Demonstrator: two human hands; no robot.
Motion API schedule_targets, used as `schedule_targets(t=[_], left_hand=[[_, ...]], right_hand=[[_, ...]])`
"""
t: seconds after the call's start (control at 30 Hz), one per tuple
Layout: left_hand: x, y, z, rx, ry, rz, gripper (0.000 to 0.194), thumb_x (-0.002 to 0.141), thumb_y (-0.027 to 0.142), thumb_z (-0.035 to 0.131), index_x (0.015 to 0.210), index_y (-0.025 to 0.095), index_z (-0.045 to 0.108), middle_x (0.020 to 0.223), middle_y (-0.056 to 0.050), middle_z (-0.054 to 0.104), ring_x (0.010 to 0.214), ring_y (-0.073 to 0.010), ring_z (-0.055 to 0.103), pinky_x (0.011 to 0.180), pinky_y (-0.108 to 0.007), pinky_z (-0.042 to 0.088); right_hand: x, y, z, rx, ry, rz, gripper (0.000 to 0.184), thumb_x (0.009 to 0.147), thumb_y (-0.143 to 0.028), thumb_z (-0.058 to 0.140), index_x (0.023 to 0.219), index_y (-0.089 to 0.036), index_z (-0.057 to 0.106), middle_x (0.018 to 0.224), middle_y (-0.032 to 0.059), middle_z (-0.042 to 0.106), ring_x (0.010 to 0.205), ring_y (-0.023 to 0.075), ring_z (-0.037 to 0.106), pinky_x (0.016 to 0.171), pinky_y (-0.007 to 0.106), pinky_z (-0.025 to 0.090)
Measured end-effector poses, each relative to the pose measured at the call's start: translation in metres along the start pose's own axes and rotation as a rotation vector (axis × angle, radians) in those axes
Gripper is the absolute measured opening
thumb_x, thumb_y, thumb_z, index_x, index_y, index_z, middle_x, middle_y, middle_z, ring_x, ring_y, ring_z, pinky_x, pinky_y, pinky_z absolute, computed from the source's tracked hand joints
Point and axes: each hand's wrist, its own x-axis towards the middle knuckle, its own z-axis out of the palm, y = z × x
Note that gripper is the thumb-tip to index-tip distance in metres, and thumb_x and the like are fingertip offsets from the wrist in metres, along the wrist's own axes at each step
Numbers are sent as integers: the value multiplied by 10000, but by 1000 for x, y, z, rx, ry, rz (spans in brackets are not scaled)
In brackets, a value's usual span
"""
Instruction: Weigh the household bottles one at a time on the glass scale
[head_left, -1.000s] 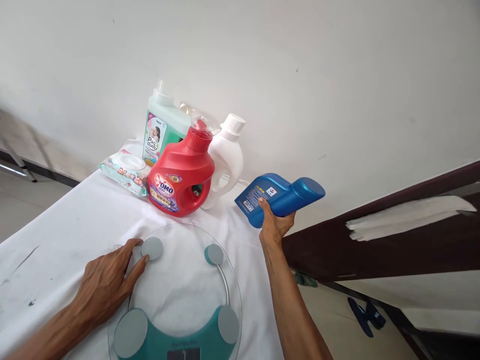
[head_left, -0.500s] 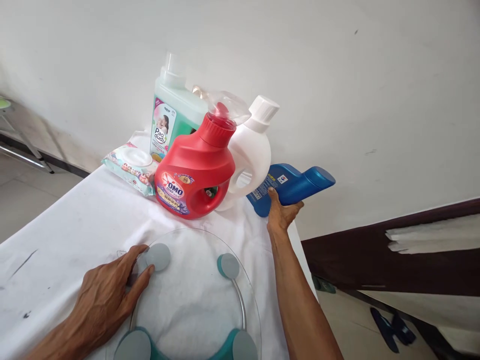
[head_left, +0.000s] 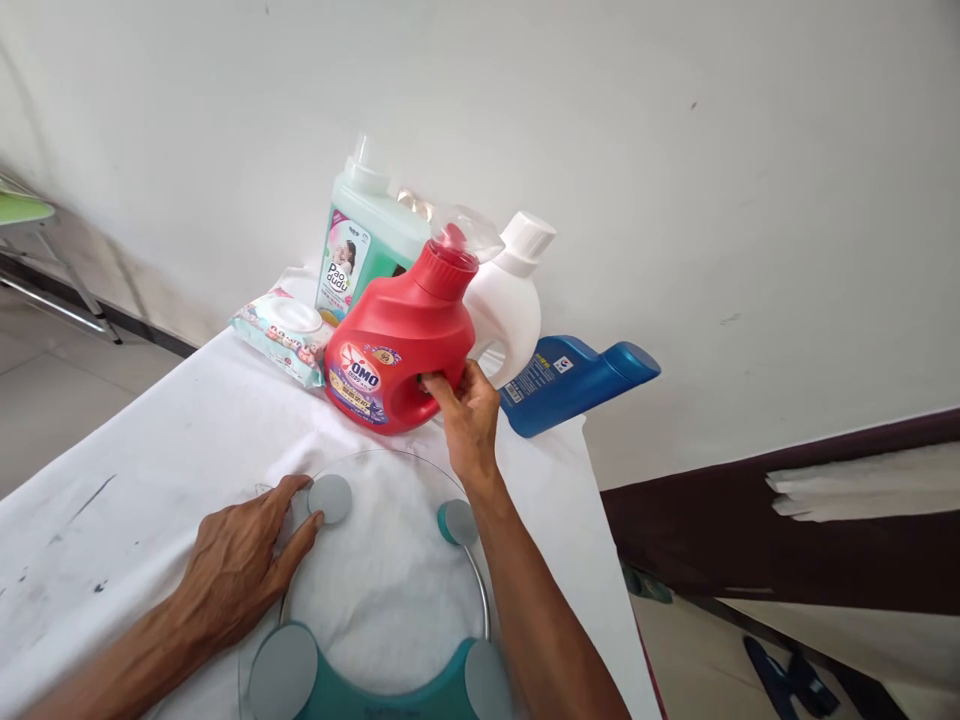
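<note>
My right hand (head_left: pixel 474 420) is closed around the handle of a red OMO laundry detergent bottle (head_left: pixel 397 320), which stands upright with a clear cap on top. At the left rim of a round glass bathroom scale (head_left: pixel 382 600), my left hand (head_left: pixel 251 545) grips the edge, thumb beside a grey pad; its other fingers are partly hidden. A white bottle (head_left: pixel 517 290) stands just behind the red one. To the right, a blue bottle (head_left: pixel 566 385) leans, tilted, with nobody holding it. A green Pao dudu bottle (head_left: pixel 382 225) and a wet wipes pack (head_left: pixel 281 335) are on the left.
The white cloth-covered table (head_left: pixel 97 500) has its far end near a pale wall (head_left: pixel 637 180). At far left is a stool with a green seat (head_left: pixel 26 210). Dark slippers (head_left: pixel 791 680) lie on the floor at lower right.
My right hand has let go of the blue bottle and moved left onto the red bottle's handle. My left hand stays on the scale. The view has shifted slightly.
</note>
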Motion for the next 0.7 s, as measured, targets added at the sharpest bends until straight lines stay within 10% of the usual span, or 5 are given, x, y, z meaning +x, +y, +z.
schedule_targets(t=[0.2,0.4,0.7], left_hand=[[2,1,1,-20,-41,-16,414,1040,531,354,1294,293,579,874,-1,756,799,-257,715,698,-346,379],[2,5,-5,-32,-79,-19,424,1041,485,347,1311,253,579,925,-44,769,875,-287,725,755,-385,417],[-1,11,-16,43,-115,-5,409,1062,435,351,1316,203,571,965,-77,770,966,-323,732,794,-411,437]], right_hand=[[23,-1,4,147,-175,170,240,669,-242,720,605,-227,489,511,-77,448,514,98,382,532,273,331],[6,-17,19,131,-14,144,246,625,-226,670,573,-241,430,471,-96,363,477,80,281,476,270,250],[-40,-114,-9,304,240,-29,379,556,-161,726,474,-223,361,428,-116,265,401,42,258,446,247,301]])
